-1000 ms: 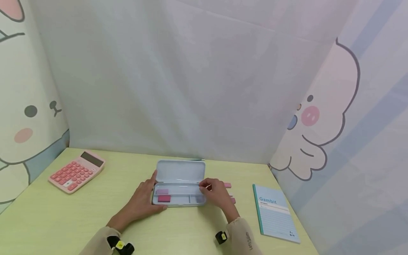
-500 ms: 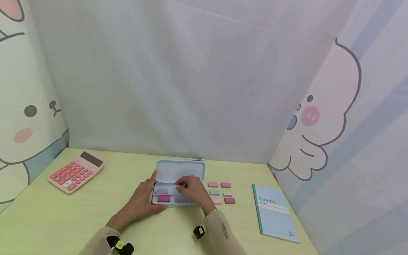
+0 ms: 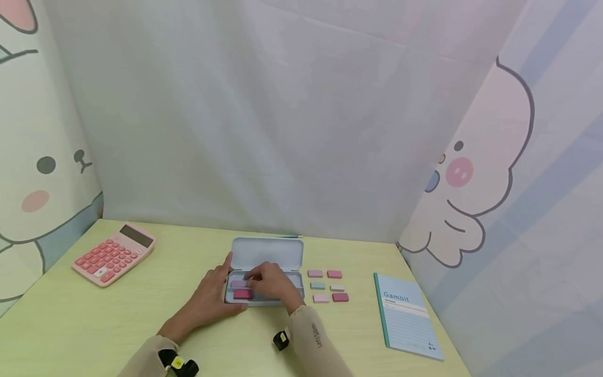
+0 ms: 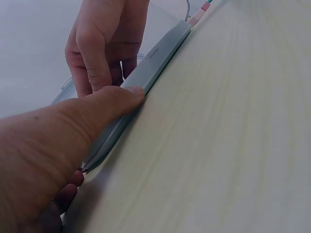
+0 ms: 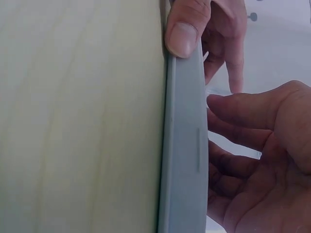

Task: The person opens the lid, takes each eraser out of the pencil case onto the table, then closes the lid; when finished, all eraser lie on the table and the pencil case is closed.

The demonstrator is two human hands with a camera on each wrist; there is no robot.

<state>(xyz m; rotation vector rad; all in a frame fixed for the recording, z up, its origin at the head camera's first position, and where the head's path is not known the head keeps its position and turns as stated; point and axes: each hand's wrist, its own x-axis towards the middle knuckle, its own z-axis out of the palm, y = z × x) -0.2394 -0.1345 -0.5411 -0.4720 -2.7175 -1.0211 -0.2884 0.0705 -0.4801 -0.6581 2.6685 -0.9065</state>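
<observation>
A pale blue, hinged pencil case (image 3: pixel 267 253) lies on the table with its lid up. In its left part sit a lilac block (image 3: pixel 238 284) and a magenta block (image 3: pixel 243 294). My left hand (image 3: pixel 209 298) grips the case's left end, thumb on the front wall (image 4: pixel 153 65) and fingers along the side. My right hand (image 3: pixel 273 281) reaches into the case, its thumb and bent fingertips close together at the lilac block. The front wall hides those fingertips in the right wrist view, so I cannot tell whether something is pinched there.
Several small coloured blocks, among them a teal block (image 3: pixel 317 285), lie in rows right of the case. A notebook (image 3: pixel 410 317) is farther right, a pink calculator (image 3: pixel 114 254) at the left. Behind the lid lies a thin stick (image 3: pixel 289 236). Curtains (image 3: pixel 235 131) stand behind the table.
My right hand has moved left across the case, from its right end to the lilac block, uncovering the blocks on the right. My left hand has stayed in place.
</observation>
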